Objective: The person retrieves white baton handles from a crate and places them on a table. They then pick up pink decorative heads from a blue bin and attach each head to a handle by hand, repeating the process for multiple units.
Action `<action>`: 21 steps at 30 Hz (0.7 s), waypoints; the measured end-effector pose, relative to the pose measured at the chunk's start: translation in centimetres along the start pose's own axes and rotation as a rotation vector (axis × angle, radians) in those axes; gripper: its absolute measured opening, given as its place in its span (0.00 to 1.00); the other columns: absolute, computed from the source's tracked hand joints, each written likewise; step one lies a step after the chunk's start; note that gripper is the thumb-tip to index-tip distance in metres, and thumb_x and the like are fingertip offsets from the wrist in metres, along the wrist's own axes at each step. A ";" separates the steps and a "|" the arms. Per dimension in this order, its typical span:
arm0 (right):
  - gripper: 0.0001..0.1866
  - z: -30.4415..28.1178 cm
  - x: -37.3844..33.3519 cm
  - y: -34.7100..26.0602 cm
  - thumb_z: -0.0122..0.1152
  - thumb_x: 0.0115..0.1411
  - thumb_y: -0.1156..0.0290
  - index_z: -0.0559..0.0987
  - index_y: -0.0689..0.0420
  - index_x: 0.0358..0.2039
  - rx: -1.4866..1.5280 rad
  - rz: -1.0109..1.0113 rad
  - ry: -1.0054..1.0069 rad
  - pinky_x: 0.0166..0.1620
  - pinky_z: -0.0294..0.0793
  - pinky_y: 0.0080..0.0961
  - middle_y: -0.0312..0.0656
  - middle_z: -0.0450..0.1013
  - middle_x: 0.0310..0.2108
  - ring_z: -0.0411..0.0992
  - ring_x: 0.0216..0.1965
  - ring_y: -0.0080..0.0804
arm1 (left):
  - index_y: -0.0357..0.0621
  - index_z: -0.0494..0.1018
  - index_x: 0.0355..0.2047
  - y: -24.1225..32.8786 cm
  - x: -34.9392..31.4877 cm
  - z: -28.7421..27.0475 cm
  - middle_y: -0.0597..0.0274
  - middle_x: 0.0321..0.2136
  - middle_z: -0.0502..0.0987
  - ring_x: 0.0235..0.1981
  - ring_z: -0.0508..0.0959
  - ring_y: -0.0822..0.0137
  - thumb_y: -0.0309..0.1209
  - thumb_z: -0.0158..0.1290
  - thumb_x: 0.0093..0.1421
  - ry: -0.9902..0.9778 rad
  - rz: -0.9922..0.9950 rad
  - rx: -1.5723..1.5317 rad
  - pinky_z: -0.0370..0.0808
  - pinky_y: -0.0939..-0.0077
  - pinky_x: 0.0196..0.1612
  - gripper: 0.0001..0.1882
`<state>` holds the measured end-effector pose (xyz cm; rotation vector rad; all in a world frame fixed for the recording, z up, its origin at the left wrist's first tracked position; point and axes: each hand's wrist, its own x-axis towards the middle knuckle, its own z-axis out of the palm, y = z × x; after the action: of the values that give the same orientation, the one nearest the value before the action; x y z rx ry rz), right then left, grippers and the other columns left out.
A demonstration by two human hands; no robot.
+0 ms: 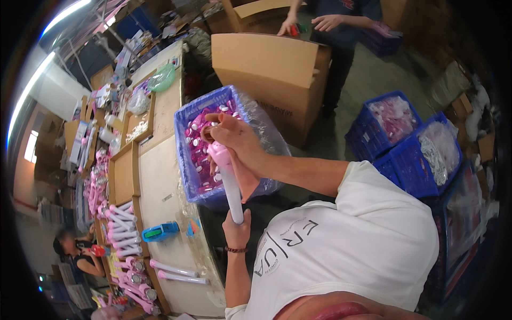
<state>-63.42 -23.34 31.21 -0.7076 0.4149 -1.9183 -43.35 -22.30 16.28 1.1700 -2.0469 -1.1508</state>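
Note:
My left hand [237,230], with a dark bead bracelet at its wrist, is closed round the lower end of a toy wand [231,189] with a white tube and pink head. My right hand [237,140] grips the wand's pink head, and the wand stands tilted between both hands. A salmon-coloured flat piece [246,178], perhaps cloth, hangs beside the tube under my right hand. Right below is a blue crate [180,154] lined with clear plastic. It holds many pink pieces [198,160] with white round parts. What the right fingertips touch is partly hidden.
Left stands a pale worktable [165,186] with two loose wands [181,276], a blue-green tape dispenser [160,232] and cardboard trays of wands [124,226]. A large carton [266,69] stands beyond the crate, a co-worker's hands [328,22] behind it. More blue crates [373,141] sit right.

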 end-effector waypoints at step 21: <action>0.41 2.3 8.2 6.1 0.75 0.41 0.51 0.67 0.58 0.50 0.399 0.666 -0.766 0.34 0.67 0.20 0.36 0.65 0.39 0.61 0.31 0.26 | 0.36 0.70 0.32 3.7 -6.9 -0.3 0.46 0.23 0.76 0.24 0.78 0.49 0.31 0.59 0.45 0.483 -0.180 0.141 0.75 0.59 0.30 0.16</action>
<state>-60.27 -33.30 31.93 -0.8367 -0.2029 -0.9559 -41.34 -15.45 19.45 1.5523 -1.6950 -0.7127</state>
